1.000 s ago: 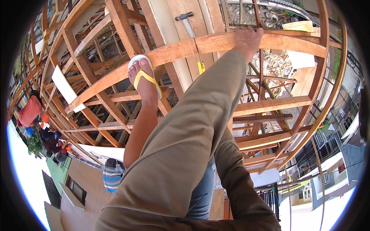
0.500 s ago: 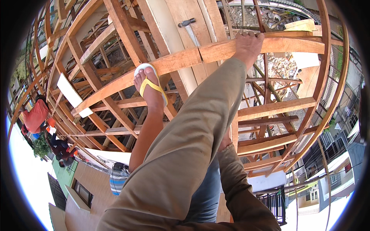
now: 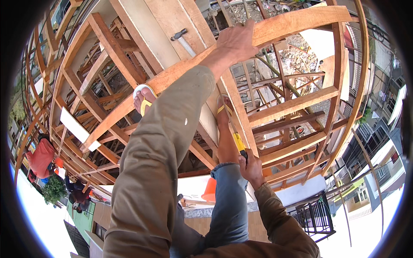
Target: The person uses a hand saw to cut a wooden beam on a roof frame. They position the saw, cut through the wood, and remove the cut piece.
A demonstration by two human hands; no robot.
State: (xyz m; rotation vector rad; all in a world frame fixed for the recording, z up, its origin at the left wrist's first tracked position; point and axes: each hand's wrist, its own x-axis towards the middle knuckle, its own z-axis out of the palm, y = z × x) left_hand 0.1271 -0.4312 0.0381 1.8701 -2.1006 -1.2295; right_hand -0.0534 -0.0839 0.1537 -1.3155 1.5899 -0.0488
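- Left sleeve [image 3: 155,142]: khaki, crossing from the lower edge up to the beam, loose at the knuckle end where the bare wrist shows.
- Right hand [image 3: 253,170]: on the near side of the beam, closed around the black end of the handle of a saw.
- Saw [image 3: 239,144]: lies ahead of the right hand, its yellow handle section and thin blade seen almost edge-on, pointing towards the beam just below the left wrist; whether the blade touches the wood cannot be told.
- Right foot [image 3: 223,105]: in a yellow-strapped sandal, near side of the beam, close beside the blade.
- Left hand [image 3: 236,42]: on top of the beam, fingers bent over its far edge, gripping it.
- Beam [image 3: 301,25]: a long wooden length under the left hand, running out to either side of it.
- Left foot [image 3: 144,98]: sandalled, at the beam, left of the left hand.
- Hammer [image 3: 186,46]: beyond the beam, on pale boards [image 3: 150,26].
- Person in a red top [image 3: 41,159]: well past the beam's left end.
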